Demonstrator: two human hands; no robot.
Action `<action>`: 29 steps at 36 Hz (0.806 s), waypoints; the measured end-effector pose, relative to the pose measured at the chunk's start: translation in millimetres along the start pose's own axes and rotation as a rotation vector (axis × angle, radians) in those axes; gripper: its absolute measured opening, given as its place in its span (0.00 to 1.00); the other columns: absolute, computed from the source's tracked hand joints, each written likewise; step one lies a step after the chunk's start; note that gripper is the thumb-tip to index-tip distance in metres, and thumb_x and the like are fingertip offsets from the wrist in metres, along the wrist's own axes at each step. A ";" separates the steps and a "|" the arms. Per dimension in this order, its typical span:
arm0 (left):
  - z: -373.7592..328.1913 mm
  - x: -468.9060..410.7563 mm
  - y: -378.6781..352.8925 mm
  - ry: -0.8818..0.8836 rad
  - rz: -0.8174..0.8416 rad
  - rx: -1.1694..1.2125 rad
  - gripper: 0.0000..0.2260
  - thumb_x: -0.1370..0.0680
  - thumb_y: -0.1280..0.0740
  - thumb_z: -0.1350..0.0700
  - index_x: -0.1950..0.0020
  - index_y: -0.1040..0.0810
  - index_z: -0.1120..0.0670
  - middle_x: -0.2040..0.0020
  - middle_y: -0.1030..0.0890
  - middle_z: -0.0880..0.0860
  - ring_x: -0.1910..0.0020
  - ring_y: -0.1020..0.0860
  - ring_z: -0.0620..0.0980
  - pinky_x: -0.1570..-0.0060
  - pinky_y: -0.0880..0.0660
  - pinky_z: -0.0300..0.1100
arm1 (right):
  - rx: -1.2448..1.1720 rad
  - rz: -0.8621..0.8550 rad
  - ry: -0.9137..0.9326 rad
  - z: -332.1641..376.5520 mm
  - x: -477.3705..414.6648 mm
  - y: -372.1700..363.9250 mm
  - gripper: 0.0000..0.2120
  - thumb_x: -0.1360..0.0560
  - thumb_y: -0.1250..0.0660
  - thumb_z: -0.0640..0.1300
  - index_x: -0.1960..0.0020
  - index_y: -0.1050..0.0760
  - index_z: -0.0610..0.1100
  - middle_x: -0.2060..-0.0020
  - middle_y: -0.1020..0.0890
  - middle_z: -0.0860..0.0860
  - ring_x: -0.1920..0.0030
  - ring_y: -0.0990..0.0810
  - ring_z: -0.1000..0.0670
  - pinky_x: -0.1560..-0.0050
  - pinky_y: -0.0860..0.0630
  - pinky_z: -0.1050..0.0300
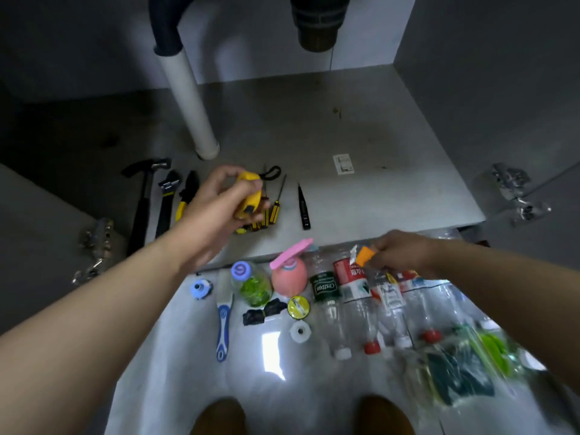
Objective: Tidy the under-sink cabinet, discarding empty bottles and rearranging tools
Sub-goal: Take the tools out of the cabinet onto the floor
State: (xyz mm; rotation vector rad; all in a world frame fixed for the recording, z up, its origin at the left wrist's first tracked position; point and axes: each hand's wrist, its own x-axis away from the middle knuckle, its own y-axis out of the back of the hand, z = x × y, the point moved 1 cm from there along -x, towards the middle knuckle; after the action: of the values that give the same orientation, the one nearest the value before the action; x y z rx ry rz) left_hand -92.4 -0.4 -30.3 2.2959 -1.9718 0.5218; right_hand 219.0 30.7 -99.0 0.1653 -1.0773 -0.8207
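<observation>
Left hand (216, 208) curled round the yellow tape measure (249, 196), above the tool row (163, 199) on the cabinet floor (361, 127). Probably dense with a hard shell: grip the body, not the strap. Right hand (405, 249) pinches an orange piece (365, 255) (blurred) over the empty bottles (354, 287), likely light and crushable. Floor is smooth and grey, with a pipe (191, 98) behind.

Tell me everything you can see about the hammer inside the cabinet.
The hammer has a dark claw head with a shiny striking face and a long black handle. It lies flat on the grey cabinet floor, leftmost in the tool row, head toward the back. A wrench lies beside it on its right; no hand touches it.
</observation>
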 end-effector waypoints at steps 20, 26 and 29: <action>156.4 130.6 116.2 0.433 -0.386 0.233 0.11 0.17 0.36 0.61 0.36 0.23 0.53 0.42 0.17 0.58 0.48 0.17 0.52 0.60 0.20 0.41 | -0.376 0.016 -0.205 51.4 27.7 -224.6 0.09 0.28 0.28 0.37 0.68 0.19 0.41 0.78 0.21 0.46 0.78 0.21 0.49 0.74 0.23 0.59; 190.8 131.7 132.8 0.494 -0.554 0.151 0.12 0.18 0.34 0.64 0.37 0.22 0.53 0.41 0.19 0.58 0.42 0.18 0.57 0.53 0.18 0.45 | -0.456 -0.038 -0.270 50.5 12.9 -247.4 0.08 0.29 0.26 0.43 0.66 0.18 0.45 0.75 0.19 0.45 0.73 0.17 0.44 0.65 0.16 0.47; 204.8 132.7 136.5 0.508 -0.614 0.084 0.12 0.19 0.33 0.62 0.37 0.22 0.52 0.41 0.18 0.57 0.41 0.19 0.57 0.40 0.21 0.52 | -0.457 -0.018 -0.280 55.8 6.0 -248.2 0.09 0.29 0.26 0.41 0.67 0.20 0.45 0.73 0.20 0.45 0.72 0.19 0.43 0.66 0.18 0.49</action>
State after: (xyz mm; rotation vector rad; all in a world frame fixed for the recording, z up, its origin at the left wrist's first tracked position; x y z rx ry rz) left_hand -166.4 -205.3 -205.6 2.3315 -0.9771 0.9909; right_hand 46.7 -132.8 -190.4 -0.3345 -1.1192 -1.1071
